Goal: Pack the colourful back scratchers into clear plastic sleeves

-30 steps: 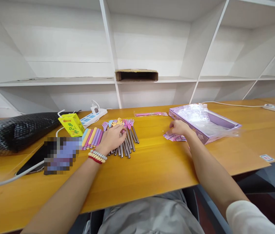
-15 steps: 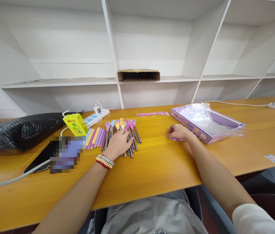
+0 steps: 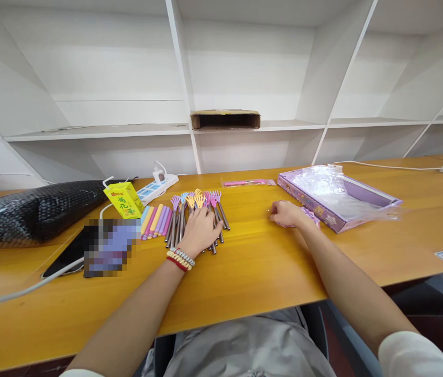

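My left hand (image 3: 201,230) lies palm down over a row of back scratchers (image 3: 173,228) with metal rods and coloured claw heads. Its thumb is spread from the fingers, and it hides part of the rods. To its left, several pastel tubes (image 3: 158,220) in yellow, pink and purple lie side by side. My right hand (image 3: 285,213) is closed low over the table, fingertips pinched together; what they hold is hidden, though a tiny pale speck shows at their tips. A purple printed piece (image 3: 312,215) sticks out behind that wrist.
An open purple box (image 3: 311,203) with clear plastic stands right. A pink item in a clear sleeve (image 3: 248,183) lies at the back. Left are a yellow drink carton (image 3: 124,200), a power strip (image 3: 154,189), a dark tablet-like thing (image 3: 68,251) and a black bubble-wrapped bundle (image 3: 41,212).
My left hand has shifted slightly right across the back scratchers. The purple printed piece, formerly under my right hand, now shows to the right behind the wrist.
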{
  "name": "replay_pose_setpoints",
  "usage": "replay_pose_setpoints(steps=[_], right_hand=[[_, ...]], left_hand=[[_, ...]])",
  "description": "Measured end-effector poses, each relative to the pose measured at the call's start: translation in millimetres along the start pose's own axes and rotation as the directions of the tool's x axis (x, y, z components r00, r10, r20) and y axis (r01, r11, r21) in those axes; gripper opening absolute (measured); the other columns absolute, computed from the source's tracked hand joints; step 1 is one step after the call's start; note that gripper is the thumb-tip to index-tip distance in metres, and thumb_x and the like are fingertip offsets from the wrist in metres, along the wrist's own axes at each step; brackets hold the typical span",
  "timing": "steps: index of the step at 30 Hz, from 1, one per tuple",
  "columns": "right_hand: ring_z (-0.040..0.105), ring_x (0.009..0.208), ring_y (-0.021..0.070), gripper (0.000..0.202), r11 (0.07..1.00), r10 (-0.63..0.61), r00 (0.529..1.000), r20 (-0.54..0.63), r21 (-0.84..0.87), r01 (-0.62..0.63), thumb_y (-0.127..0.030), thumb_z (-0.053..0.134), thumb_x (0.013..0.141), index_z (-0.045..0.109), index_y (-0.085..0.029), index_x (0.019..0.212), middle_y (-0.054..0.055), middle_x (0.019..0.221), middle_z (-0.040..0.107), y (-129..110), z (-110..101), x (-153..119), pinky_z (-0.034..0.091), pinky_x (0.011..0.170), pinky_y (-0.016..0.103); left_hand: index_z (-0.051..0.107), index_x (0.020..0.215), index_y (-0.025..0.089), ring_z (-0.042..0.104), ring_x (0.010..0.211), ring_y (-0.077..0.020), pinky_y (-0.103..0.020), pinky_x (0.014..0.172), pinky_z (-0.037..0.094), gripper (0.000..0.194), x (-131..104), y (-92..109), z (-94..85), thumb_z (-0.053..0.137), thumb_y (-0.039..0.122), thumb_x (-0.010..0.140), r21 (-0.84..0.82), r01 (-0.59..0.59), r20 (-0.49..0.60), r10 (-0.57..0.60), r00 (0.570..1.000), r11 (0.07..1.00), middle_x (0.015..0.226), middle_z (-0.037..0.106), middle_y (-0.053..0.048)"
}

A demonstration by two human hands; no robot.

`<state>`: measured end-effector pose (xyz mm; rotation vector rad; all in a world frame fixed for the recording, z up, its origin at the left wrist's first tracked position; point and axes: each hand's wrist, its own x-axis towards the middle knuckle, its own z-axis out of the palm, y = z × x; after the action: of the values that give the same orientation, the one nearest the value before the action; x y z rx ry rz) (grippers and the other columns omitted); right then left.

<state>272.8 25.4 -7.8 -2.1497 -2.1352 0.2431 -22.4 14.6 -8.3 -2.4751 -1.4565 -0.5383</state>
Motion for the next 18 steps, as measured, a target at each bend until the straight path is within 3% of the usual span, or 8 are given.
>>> replay_pose_setpoints(steps=[5, 11, 18], right_hand=[[0.062, 0.07, 0.0196, 0.029, 1.0, -0.015, 1.0, -0.014, 0.008, 0.016, -0.029, 0.053, 0.07, 0.066, -0.017, 0.093, 0.009, 0.085, 0.068, -0.4, 2.6, 0.6, 0.039, 0.055, 0.025], [0.062, 0.072, 0.02, 0.03, 1.0, -0.018, 1.0, -0.005, 0.007, 0.018, -0.031, 0.052, 0.072, 0.066, -0.016, 0.095, 0.01, 0.081, 0.068, -2.9, 3.4, 0.7, 0.039, 0.058, 0.025], [0.061, 0.086, 0.0206, 0.028, 0.997, -0.062, 0.997, -0.049, 0.046, 0.064, -0.032, 0.055, 0.072, 0.063, -0.017, 0.094, 0.009, 0.096, 0.066, -0.2, 8.8, 5.6, 0.04, 0.069, 0.026]], left_hand=[[0.062, 0.078, 0.016, 0.048, 0.099, -0.0306, -0.044, 0.082, 0.039, 0.032, 4.2, 4.4, 5.6, 0.043, 0.04, 0.082, 0.058, 0.058, 0.025, -0.059, 0.998, 0.997, 0.098, 0.055, -0.015], [0.061, 0.076, 0.016, 0.049, 0.098, -0.0309, -0.044, 0.082, 0.039, 0.031, 4.7, 5.3, 7.3, 0.043, 0.041, 0.081, 0.105, 0.047, 0.019, -0.049, 0.999, 0.993, 0.095, 0.055, -0.015], [0.059, 0.086, 0.017, 0.051, 0.097, -0.0309, -0.043, 0.08, 0.038, 0.03, 3.3, 8.7, 4.0, 0.043, 0.041, 0.082, 0.091, 0.028, 0.013, -0.029, 0.999, 0.995, 0.095, 0.056, -0.015]])
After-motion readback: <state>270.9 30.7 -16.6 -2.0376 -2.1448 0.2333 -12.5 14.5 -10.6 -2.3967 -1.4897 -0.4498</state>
